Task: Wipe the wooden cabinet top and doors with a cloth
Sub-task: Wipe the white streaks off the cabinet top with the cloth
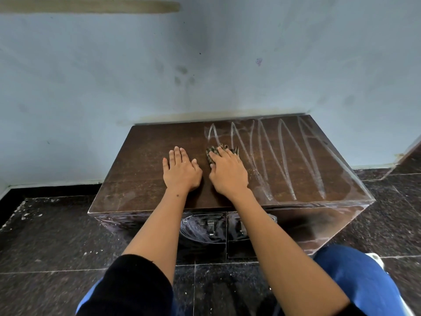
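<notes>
Broadly, a pale blue wall (205, 53) rises beyond both hands, and dark speckled floor tiles (57, 236) spread below and to either side of the forearms. Under the hands stands the wooden cabinet (136, 179), its dark brown top carrying white zigzag streaks (284, 156) that run from just right of the right hand out to the far right edge. Beneath the wrists, the cabinet doors (200, 226) show smeared white residue and two metal handles (210, 226). Blue-clad knees (360, 277) sit nearest the viewer, on either side of the arms. The left hand (181, 169) lies flat on the top, fingers straight and slightly spread, holding nothing. Just beside it, the right hand (227, 172) presses down with straight fingers on the patterned cloth (210, 152), which peeks out beyond its fingertips.
</notes>
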`<act>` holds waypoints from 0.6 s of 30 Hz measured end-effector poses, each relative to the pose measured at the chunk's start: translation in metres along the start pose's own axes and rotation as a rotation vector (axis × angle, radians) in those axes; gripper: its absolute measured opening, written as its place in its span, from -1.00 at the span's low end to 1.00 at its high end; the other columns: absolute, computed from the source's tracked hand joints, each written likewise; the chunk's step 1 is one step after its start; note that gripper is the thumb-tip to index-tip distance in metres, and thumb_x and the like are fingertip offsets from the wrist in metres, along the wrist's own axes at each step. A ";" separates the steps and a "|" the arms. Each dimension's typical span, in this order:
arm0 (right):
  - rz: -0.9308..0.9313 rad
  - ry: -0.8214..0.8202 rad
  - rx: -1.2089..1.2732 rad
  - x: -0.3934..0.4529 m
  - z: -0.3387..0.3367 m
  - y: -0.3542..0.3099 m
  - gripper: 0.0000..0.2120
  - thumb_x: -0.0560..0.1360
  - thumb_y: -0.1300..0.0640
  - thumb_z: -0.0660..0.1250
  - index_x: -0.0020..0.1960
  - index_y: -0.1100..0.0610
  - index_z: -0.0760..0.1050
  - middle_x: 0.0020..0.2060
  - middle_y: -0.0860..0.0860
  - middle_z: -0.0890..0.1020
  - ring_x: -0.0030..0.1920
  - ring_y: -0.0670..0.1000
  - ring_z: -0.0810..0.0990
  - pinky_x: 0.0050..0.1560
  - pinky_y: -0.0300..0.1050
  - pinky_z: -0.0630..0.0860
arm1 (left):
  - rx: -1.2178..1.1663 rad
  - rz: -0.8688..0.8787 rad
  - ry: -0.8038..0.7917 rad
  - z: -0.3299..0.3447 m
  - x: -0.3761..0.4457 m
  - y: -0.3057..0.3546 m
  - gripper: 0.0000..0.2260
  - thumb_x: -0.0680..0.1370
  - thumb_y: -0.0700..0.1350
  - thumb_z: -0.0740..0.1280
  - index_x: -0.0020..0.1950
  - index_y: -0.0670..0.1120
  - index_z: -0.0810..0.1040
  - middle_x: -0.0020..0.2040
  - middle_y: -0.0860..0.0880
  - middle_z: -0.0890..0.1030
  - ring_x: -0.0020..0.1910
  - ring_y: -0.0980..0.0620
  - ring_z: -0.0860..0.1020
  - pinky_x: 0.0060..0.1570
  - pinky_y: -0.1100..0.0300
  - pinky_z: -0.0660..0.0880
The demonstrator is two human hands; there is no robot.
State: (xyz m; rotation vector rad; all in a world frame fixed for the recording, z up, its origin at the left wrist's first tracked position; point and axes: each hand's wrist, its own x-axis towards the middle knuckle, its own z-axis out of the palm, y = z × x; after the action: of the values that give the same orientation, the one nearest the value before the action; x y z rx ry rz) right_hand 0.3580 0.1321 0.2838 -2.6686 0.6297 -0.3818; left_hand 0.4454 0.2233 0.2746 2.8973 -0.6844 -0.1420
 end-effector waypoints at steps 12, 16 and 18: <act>-0.017 0.066 0.002 -0.006 0.007 0.005 -0.59 0.58 0.12 0.13 0.43 0.04 0.34 0.45 0.02 0.31 0.47 0.03 0.20 0.47 -0.07 0.07 | 0.039 0.029 0.052 0.004 0.005 0.003 -0.44 0.64 0.07 -0.13 0.54 -0.25 -0.10 0.56 -0.19 -0.10 0.54 -0.10 -0.15 0.49 -0.01 -0.20; -0.008 0.023 -0.010 0.011 0.000 0.004 -0.59 0.60 0.11 0.10 0.45 0.03 0.31 0.46 0.00 0.29 0.48 0.00 0.17 0.49 -0.08 0.03 | 0.008 0.122 0.081 0.004 0.004 0.005 -0.47 0.65 0.04 -0.12 0.55 -0.22 -0.06 0.57 -0.15 -0.07 0.54 -0.05 -0.12 0.50 0.03 -0.17; 0.006 0.091 -0.016 -0.008 0.003 0.004 -0.60 0.61 0.10 0.10 0.44 0.02 0.32 0.45 0.00 0.31 0.47 0.00 0.19 0.50 -0.09 0.03 | 0.001 0.129 0.086 0.006 0.006 0.004 -0.47 0.65 0.03 -0.12 0.55 -0.21 -0.06 0.57 -0.15 -0.06 0.54 -0.05 -0.12 0.49 0.04 -0.17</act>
State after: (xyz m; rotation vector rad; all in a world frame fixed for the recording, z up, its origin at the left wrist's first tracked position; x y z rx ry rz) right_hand 0.3503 0.1336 0.2775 -2.6759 0.6696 -0.5012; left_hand 0.4481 0.2160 0.2689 2.8303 -0.8529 -0.0013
